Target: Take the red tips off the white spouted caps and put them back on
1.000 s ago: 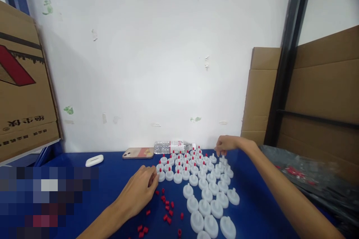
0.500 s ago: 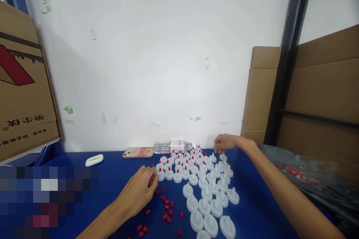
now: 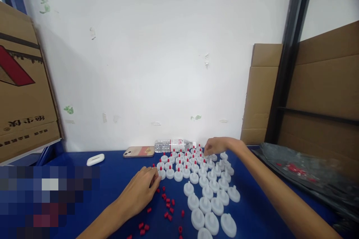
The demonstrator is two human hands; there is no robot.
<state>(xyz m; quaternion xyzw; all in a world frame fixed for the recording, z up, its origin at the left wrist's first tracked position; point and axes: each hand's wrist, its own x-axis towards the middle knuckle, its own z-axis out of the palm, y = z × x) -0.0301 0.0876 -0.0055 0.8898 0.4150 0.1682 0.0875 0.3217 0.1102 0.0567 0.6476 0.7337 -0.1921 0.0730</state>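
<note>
White nozzle lids stand in loose rows on the blue table, spouts up. Those at the back left carry small red caps; the right and front ones have bare spouts. My right hand reaches over the back rows. Its fingers are pinched downward at a lid there, and their tips hide whatever they grip. On the table to the left, my left hand lies with curled fingers beside the front-left capped lids. What it holds, if anything, is hidden. Several loose red caps are scattered right of it.
Along the wall lie a clear water bottle and a phone. A white oval case is further left. At right, a dark plastic bag shows red bits. Cardboard boxes flank both sides.
My right hand has moved left and slightly down, from above the bare lids at the back right to the edge of the capped ones. My left hand has hardly moved.
</note>
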